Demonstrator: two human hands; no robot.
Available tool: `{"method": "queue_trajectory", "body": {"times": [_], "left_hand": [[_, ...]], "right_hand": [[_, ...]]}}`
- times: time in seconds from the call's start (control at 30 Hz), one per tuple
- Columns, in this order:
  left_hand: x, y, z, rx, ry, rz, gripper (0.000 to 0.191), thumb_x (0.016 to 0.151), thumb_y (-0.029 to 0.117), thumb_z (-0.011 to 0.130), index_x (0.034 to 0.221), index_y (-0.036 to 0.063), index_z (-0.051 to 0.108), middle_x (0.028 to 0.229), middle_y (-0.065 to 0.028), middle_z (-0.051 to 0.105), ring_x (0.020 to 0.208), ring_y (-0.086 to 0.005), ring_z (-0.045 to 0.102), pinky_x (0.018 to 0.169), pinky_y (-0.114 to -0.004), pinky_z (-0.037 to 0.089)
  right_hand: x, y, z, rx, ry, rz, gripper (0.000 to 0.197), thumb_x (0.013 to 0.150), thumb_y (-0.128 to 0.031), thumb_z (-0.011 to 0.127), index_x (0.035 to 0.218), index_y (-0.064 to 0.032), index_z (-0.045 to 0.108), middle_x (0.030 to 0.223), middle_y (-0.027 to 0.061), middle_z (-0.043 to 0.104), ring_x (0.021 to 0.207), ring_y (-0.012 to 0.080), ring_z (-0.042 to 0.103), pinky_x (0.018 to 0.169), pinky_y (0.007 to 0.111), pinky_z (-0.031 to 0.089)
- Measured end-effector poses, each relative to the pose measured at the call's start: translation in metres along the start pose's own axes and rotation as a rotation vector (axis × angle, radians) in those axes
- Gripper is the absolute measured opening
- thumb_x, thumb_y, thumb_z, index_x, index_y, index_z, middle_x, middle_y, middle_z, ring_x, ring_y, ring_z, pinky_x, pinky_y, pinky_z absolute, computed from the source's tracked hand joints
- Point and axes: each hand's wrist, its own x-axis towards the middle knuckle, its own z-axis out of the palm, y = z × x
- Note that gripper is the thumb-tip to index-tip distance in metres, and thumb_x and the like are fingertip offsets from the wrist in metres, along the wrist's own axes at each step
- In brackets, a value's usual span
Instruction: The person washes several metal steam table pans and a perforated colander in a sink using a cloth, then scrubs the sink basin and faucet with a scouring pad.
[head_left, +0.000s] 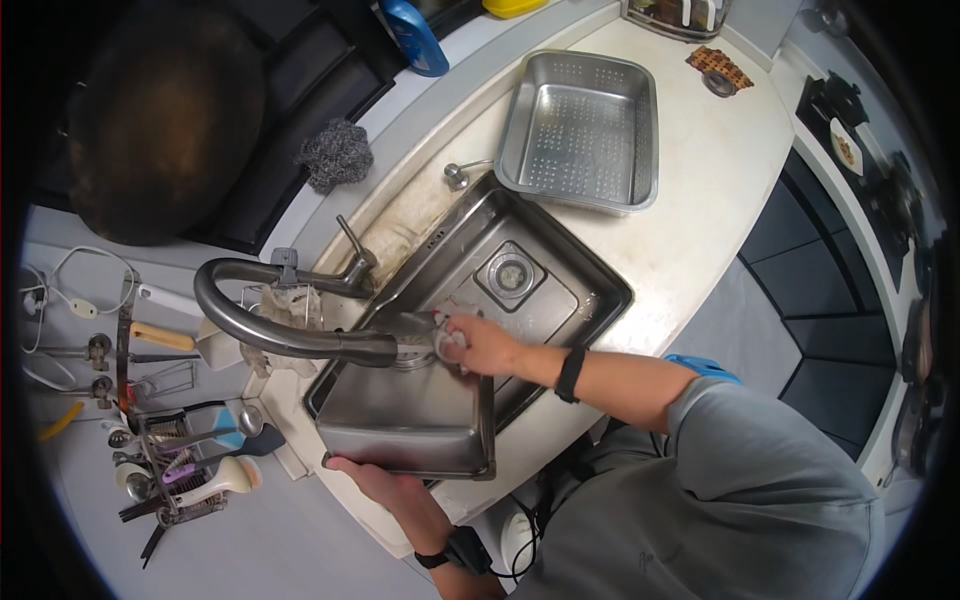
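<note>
Tilted in the sink, a rectangular stainless steel pan (405, 420) has its outer side towards me. My left hand (382, 484) grips its lower rim, with the fingers partly hidden behind the metal. My right hand (484, 345) presses a crumpled whitish cloth (450, 341) near the pan's far edge, below the spout of the gooseneck faucet (367, 349). Water appears to run from the spout beside the cloth. Further right in the stainless steel sink (592, 300) is the drain with its strainer (512, 275).
A perforated steel pan (577, 135) stands on the white counter (705, 150) behind the sink. A mesh scrubber (337, 154) and blue bottle (416, 37) sit on the ledge. Utensils (195, 457) hang at the left. A wok (165, 127) is at the upper left.
</note>
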Motion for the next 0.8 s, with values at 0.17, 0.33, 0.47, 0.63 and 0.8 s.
{"method": "queue_trajectory", "body": {"times": [0.17,0.33,0.47,0.63,0.8], "left_hand": [[0.006,-0.013,-0.007,0.034,0.115,0.043,0.077,0.098,0.063,0.023,0.144,0.002,0.037,0.146,-0.0133,0.039,0.132,-0.0297,0.04,0.111,-0.04,0.032],[0.029,-0.017,-0.026,-0.067,0.268,-0.046,0.075,0.099,0.062,0.02,0.14,0.0037,0.042,0.14,-0.0143,0.047,0.126,-0.0315,0.047,0.106,-0.044,0.039],[0.048,-0.019,-0.052,-0.112,0.392,-0.048,0.068,0.1,0.057,0.02,0.139,0.0063,0.043,0.139,-0.0125,0.047,0.124,-0.0293,0.048,0.107,-0.043,0.038],[0.016,-0.001,-0.052,-0.025,0.241,0.026,0.061,0.102,0.051,0.022,0.14,0.007,0.042,0.143,-0.0106,0.043,0.126,-0.0261,0.044,0.107,-0.042,0.038],[0.006,0.005,-0.051,-0.094,0.234,-0.058,0.061,0.103,0.049,0.021,0.142,0.006,0.039,0.146,-0.0104,0.04,0.131,-0.026,0.04,0.111,-0.041,0.033]], "right_hand": [[-0.05,-0.009,0.06,0.043,0.191,-0.31,0.03,0.085,-0.023,0.067,0.107,-0.0056,0.058,0.096,0.0171,0.057,0.092,0.0308,0.057,0.083,0.035,0.047],[-0.08,-0.031,0.079,0.035,0.338,-0.756,0.045,0.082,-0.01,0.068,0.124,-0.0057,0.053,0.114,0.0177,0.048,0.111,0.0342,0.047,0.096,0.037,0.04],[-0.062,-0.019,0.084,0.16,0.312,-0.671,0.045,0.089,-0.013,0.059,0.132,-0.0032,0.047,0.121,0.0197,0.044,0.116,0.0375,0.044,0.102,0.04,0.036],[0.024,0.05,0.061,0.028,0.48,-0.37,0.038,0.095,-0.025,0.05,0.122,0.0016,0.049,0.127,0.0255,0.046,0.117,0.0412,0.046,0.102,0.043,0.037],[0.091,0.085,0.02,0.18,0.342,0.109,0.049,0.094,-0.039,0.046,0.124,0.0005,0.051,0.126,0.0246,0.053,0.115,0.0432,0.051,0.098,0.046,0.041]]}}
